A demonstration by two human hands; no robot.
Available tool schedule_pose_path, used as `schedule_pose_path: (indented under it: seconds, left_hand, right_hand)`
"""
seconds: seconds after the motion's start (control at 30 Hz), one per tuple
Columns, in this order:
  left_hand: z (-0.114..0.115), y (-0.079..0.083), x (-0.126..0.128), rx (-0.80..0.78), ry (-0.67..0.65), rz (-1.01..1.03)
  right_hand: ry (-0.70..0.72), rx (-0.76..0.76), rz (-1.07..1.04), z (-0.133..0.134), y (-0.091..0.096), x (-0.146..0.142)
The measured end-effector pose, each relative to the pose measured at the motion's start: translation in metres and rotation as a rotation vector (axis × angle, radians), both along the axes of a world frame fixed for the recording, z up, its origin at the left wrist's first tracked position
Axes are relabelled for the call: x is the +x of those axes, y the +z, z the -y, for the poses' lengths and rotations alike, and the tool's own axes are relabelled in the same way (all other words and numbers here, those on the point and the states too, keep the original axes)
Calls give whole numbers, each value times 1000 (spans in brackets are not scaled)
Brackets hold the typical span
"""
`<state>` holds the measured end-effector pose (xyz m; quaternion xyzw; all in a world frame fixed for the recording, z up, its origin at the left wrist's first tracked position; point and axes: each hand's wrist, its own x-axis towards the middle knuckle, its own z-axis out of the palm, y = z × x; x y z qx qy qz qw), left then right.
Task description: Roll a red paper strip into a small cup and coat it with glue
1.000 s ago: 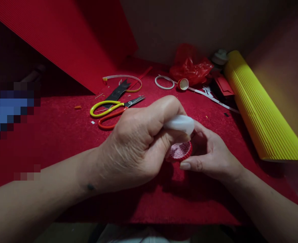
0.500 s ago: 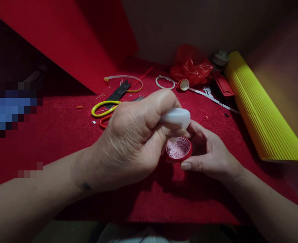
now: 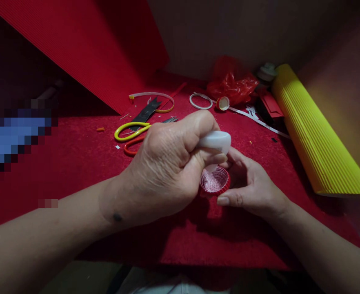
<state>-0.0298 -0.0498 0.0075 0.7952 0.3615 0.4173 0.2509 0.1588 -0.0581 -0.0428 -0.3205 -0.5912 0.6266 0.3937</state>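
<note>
My left hand (image 3: 180,163) is wrapped around a white squeeze bottle (image 3: 218,140), tipped over so that its lower end points down at a small cup. Most of the bottle is hidden by my fingers. The coiled corrugated paper cup (image 3: 214,180) is red on its ridged outer wall and pale with pink rings inside. Its open side faces up toward me. My right hand (image 3: 253,183) holds the cup from the right, thumb low at the rim and fingers behind it. Left of my left hand lie scissors (image 3: 131,131) with one yellow and one red handle loop, partly covered.
Behind are a black strip (image 3: 145,113), a curled paper strip (image 3: 170,107), a white coil (image 3: 201,101), a small round cap-like piece (image 3: 222,103) and a red plastic bag (image 3: 232,83). Corrugated sheets, red (image 3: 85,53) and yellow (image 3: 317,139), flank the red-covered table (image 3: 244,249).
The view has shifted slightly, so most things sit a little further right. Both hands keep their hold on the bottle and the cup, with the bottle still tilted over the cup.
</note>
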Motion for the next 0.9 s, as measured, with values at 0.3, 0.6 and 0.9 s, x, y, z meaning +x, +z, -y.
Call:
schedule_pose_path:
  seconds: [0.3,0.6,0.9]
  left_hand:
    - [1,-3,6,30,-5,-4]
    - [-2,-6,4,64,-62,8]
    - [0,-3,4,41,-8,13]
  right_hand:
    - [39,-52,-65,2,-6,2]
    - [35,-157,-105,3,-8,0]
    - [51,-148,-148,3,-9,3]
